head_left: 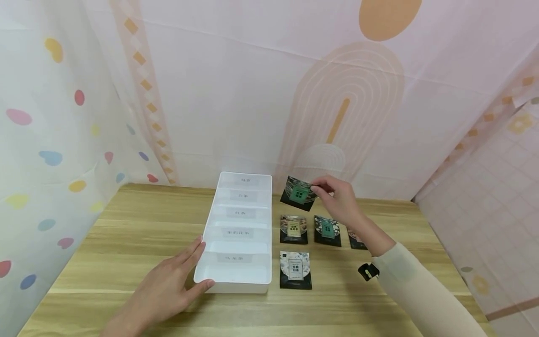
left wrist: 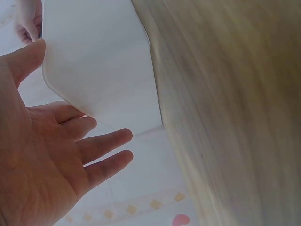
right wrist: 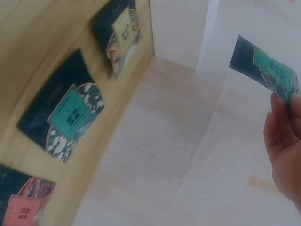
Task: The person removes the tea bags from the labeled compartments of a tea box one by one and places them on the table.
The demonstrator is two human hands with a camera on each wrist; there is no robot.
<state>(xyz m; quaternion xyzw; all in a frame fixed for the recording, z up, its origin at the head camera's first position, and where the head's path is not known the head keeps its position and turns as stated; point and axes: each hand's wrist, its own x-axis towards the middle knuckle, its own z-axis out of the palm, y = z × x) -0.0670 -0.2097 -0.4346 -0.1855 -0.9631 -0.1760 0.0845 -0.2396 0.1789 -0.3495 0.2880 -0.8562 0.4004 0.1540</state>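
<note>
Between thumb and fingers, my right hand [head_left: 340,200] pinches a dark tea packet [head_left: 296,194] with a green label by its edge, held up above the table's far side. The same packet [right wrist: 268,68] shows tilted in the right wrist view. A long white compartment box [head_left: 237,287] stands left of the packets, with printed strips on its dividers. My left hand [head_left: 166,285] rests against the box's near left corner. Its thumb touches the near rim and its fairly straight fingers lie along the left side. The box wall [left wrist: 101,61] fills the upper left wrist view.
Right of the box lie a yellow-label packet [head_left: 294,230], a teal-label packet [head_left: 327,230] and a white-label packet [head_left: 295,270]. A red-label packet [right wrist: 23,202] is partly behind the right forearm in the head view. A small black item [head_left: 368,271] sits by the right cuff. Curtains [head_left: 210,93] surround the wooden table [head_left: 105,229].
</note>
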